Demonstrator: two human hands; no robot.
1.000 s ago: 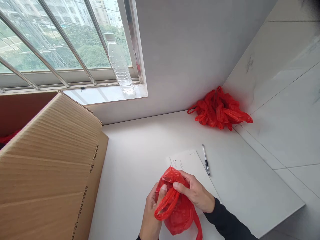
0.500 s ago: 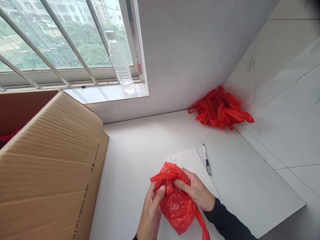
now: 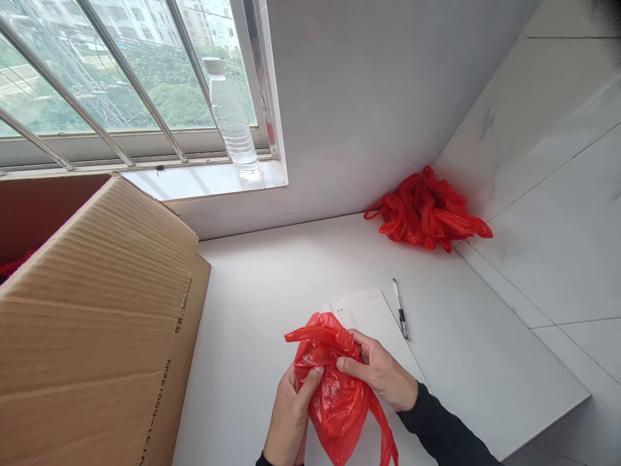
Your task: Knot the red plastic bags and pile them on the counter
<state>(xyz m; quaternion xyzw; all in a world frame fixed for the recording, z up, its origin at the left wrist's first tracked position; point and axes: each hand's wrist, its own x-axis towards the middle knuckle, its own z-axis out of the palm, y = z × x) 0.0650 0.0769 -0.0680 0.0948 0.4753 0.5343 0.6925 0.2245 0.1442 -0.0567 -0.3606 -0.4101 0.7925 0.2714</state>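
Between my two hands is a crumpled red plastic bag (image 3: 337, 404), held above the table and partly over a sheet of paper. My left hand (image 3: 291, 408) grips its left side, the thumb pressed on the front. On the other side my right hand (image 3: 381, 372) pinches the bag with thumb on top and fingers behind. One handle loop sticks out to the upper left, and another strip hangs down at the lower right. Whether anything lies inside the bag I cannot tell.
A large open cardboard box (image 3: 107, 310) stands at the left. More red plastic bags (image 3: 427, 213) are heaped in the back corner. A pen (image 3: 400, 310) lies beside the paper (image 3: 366, 310) on the white table (image 3: 257, 298). A water bottle (image 3: 233, 123) is on the windowsill.
The red bag has shifted slightly left in my hands, and its upper handle reaches further left. Its lower end hangs a little lower. Both hands keep their hold.
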